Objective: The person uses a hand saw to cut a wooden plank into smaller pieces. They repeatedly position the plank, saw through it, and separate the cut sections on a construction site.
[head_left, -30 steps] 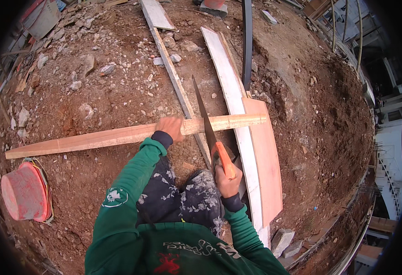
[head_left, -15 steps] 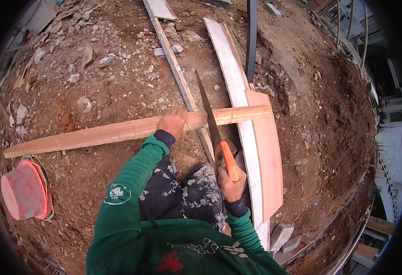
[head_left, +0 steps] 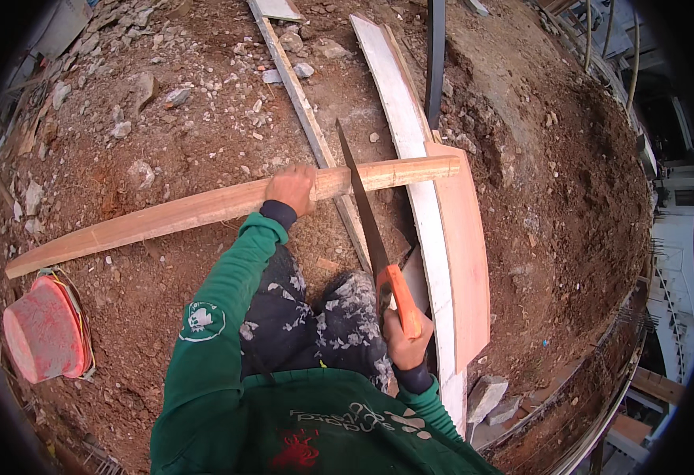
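A long wooden beam (head_left: 181, 215) lies crosswise in front of me, its right part resting over a narrow plank (head_left: 303, 103) and a white-faced board (head_left: 401, 119). My left hand (head_left: 291, 190) is closed over the beam, just left of the blade. In my right hand (head_left: 407, 339) is the orange handle of a handsaw (head_left: 368, 226). The saw's dark blade crosses the beam, its tip pointing away from me past the far edge. How deep the blade sits in the wood I cannot tell.
A reddish plywood piece (head_left: 464, 277) lies along the white-faced board. An upturned red bucket (head_left: 46, 328) with cords round its rim stands by the beam's left end. A dark metal post (head_left: 435, 71) rises at the back. Broken blocks (head_left: 486, 397) and rubble lie on the brown soil.
The saw has been drawn back a little toward me, my right hand moving down with it. The beam's right end appears slightly higher in view; my left hand keeps its grip.
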`<action>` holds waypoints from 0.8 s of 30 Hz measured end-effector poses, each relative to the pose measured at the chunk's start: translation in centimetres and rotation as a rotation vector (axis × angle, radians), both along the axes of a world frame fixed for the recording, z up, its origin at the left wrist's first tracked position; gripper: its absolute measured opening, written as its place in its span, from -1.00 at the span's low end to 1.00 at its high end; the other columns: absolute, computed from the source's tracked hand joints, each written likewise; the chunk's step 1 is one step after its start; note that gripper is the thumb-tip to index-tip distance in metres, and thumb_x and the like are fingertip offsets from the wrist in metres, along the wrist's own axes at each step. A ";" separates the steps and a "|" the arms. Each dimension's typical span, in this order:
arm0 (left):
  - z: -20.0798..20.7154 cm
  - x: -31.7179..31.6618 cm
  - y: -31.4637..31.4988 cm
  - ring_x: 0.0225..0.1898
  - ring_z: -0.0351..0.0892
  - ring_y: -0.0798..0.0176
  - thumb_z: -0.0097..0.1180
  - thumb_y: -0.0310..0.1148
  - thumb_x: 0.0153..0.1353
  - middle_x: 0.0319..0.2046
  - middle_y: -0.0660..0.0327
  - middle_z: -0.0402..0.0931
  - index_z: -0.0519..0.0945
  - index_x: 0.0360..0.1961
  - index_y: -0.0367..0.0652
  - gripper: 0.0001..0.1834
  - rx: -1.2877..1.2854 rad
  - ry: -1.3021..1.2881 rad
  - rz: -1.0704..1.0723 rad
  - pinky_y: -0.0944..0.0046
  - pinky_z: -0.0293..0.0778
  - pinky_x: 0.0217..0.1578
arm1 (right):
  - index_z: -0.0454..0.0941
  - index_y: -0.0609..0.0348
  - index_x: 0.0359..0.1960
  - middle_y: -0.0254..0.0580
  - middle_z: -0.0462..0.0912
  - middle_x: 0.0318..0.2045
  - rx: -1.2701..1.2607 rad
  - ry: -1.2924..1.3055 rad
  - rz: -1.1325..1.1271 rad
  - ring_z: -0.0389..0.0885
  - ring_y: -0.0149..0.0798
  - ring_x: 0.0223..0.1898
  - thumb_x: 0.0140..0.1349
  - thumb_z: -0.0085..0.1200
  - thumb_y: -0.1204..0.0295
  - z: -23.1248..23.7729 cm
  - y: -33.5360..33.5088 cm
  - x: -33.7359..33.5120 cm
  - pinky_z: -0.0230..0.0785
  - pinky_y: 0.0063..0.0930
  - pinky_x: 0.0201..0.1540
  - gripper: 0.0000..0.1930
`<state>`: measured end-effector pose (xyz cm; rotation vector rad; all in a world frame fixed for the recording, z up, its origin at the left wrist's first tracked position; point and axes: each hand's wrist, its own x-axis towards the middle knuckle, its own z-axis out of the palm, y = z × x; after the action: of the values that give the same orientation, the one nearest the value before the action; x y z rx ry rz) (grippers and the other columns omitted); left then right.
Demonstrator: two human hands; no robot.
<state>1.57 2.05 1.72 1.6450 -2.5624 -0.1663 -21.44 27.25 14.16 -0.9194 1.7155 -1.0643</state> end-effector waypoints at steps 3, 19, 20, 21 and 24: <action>0.7 -0.6 -0.8 -0.09 0.64 0.02 0.44 -0.33 -0.22 -0.18 0.07 0.58 0.52 -0.21 -0.18 -0.51 -0.027 0.007 0.018 0.09 0.61 -0.10 | 0.69 0.37 -0.02 -0.26 0.66 -0.44 -0.016 0.143 0.040 0.58 -0.46 -0.43 0.18 0.17 0.59 3.9 5.0 -1.9 0.46 -0.50 -0.31 -0.69; 0.5 -3.5 2.6 -0.10 0.66 0.00 0.43 -0.34 -0.21 -0.21 0.04 0.61 0.55 -0.24 -0.22 -0.54 0.024 0.060 -0.093 0.09 0.64 -0.12 | 0.64 0.38 -0.25 -0.36 0.55 -0.54 -0.011 -0.004 -0.002 0.44 -0.53 -0.49 0.19 0.14 0.59 -2.3 -5.4 -2.0 0.33 -0.52 -0.42 -0.87; 0.7 -3.7 3.5 -0.09 0.65 0.00 0.43 -0.34 -0.20 -0.21 0.04 0.61 0.54 -0.23 -0.22 -0.54 0.043 0.058 -0.112 0.09 0.64 -0.11 | 0.61 0.36 -0.31 -0.40 0.50 -0.57 -0.008 -0.035 -0.007 0.39 -0.53 -0.51 0.20 0.16 0.58 -3.5 -8.1 -1.6 0.28 -0.51 -0.46 -0.92; 0.8 -3.0 3.3 -0.09 0.66 0.00 0.43 -0.33 -0.19 -0.21 0.04 0.61 0.54 -0.23 -0.22 -0.54 0.075 0.038 -0.089 0.08 0.65 -0.12 | 0.60 0.37 -0.32 -0.40 0.50 -0.57 -0.009 -0.006 0.007 0.39 -0.53 -0.51 0.20 0.16 0.58 -3.1 -7.2 -1.1 0.27 -0.51 -0.46 -0.92; 0.5 -0.5 -0.1 -0.10 0.66 0.00 0.43 -0.31 -0.18 -0.21 0.03 0.60 0.54 -0.22 -0.22 -0.54 0.159 0.004 0.035 0.06 0.66 -0.15 | 0.66 0.40 -0.21 -0.34 0.61 -0.48 0.061 -0.012 0.016 0.51 -0.48 -0.44 0.18 0.15 0.57 0.5 0.5 -0.3 0.39 -0.52 -0.36 -0.83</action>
<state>1.08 1.91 2.27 1.7386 -2.5750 -0.3798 -21.73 27.74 14.66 -0.8851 1.7192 -0.9999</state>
